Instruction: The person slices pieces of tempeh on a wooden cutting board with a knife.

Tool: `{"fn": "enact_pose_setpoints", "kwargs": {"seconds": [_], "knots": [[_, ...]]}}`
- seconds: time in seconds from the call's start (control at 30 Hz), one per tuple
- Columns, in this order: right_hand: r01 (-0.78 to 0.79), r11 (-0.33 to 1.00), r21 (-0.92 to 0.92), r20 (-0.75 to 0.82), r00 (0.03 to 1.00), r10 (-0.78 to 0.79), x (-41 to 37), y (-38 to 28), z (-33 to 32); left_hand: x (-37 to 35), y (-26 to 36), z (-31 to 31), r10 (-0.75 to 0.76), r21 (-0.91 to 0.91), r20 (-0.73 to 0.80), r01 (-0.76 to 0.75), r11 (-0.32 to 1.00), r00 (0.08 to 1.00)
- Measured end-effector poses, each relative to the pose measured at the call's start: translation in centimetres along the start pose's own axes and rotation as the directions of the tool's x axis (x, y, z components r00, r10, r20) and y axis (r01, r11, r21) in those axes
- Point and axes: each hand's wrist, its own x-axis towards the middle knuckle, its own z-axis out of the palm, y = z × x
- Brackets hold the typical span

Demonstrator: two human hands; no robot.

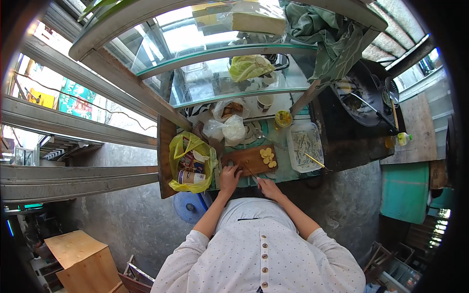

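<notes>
A wooden cutting board lies on the counter in front of me. My right hand is closed around the handle of a knife, whose blade reaches over the board toward the upper left. My left hand rests at the board's near left edge, its fingers bent together beside the blade; whatever they hold is too small to make out. Pale yellow round slices are grouped at the board's right end.
A yellow plastic bag with packets and a cup stands left of the board. White plastic bags lie behind it. To the right are a clear plastic tub and a yellow-filled jar. A wok sits farther right; a glass cabinet rises behind.
</notes>
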Motion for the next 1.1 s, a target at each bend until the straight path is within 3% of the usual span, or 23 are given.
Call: {"fn": "enact_pose_setpoints", "kwargs": {"seconds": [0.17, 0.27, 0.33, 0.53, 0.67, 0.73, 0.83, 0.97, 1.03, 1.1], "knots": [[0.043, 0.998, -0.047, 0.010, 0.999, -0.042, -0.3, -0.7, 0.1, -0.3, -0.2, 0.1, 0.017, 0.010, -0.012, -0.017, 1.000, 1.000], [-0.006, 0.988, -0.157, 0.022, 1.000, 0.010, -0.6, -1.2, -0.3, -0.2, -0.3, 0.3, 0.019, 0.005, -0.023, -0.019, 1.000, 1.000], [0.079, 0.971, -0.225, 0.005, 0.997, -0.080, -0.7, -1.1, -0.3, -0.2, -0.6, 0.4, 0.056, 0.005, -0.045, -0.056, 0.998, 0.997], [0.112, 0.948, -0.298, 0.007, 0.993, -0.115, -0.4, -1.3, -0.4, 0.0, -0.6, 0.2, 0.078, 0.006, -0.057, -0.078, 0.997, 0.995], [0.061, 0.957, -0.283, 0.081, 0.996, -0.039, 1.2, -1.4, -0.1, 0.2, -0.4, 0.0, 0.095, 0.015, -0.058, -0.095, 0.995, 0.994], [0.204, 0.952, -0.227, 0.009, 0.978, -0.208, 2.2, -1.5, 0.5, 0.2, -0.4, -0.1, 0.098, 0.032, -0.046, -0.097, 0.995, 0.994], [0.227, 0.948, -0.223, -0.008, 0.972, -0.234, 3.1, -1.7, 0.7, 0.4, -0.5, 0.0, 0.107, 0.063, -0.054, -0.103, 0.993, 0.993], [0.193, 0.956, -0.221, 0.029, 0.981, -0.191, 2.0, -0.9, 0.2, 0.4, -0.4, 0.1, 0.093, 0.110, -0.050, -0.087, 0.990, 0.994], [0.104, 0.964, -0.246, 0.042, 0.994, -0.096, 1.3, -1.0, -0.1, 0.3, -0.5, 0.1, 0.113, 0.098, -0.051, -0.108, 0.989, 0.992], [0.163, 0.958, -0.238, 0.031, 0.987, -0.160, 2.2, -1.4, 0.2, 0.4, -0.6, 0.2, 0.106, 0.102, -0.041, -0.102, 0.990, 0.994]]}}
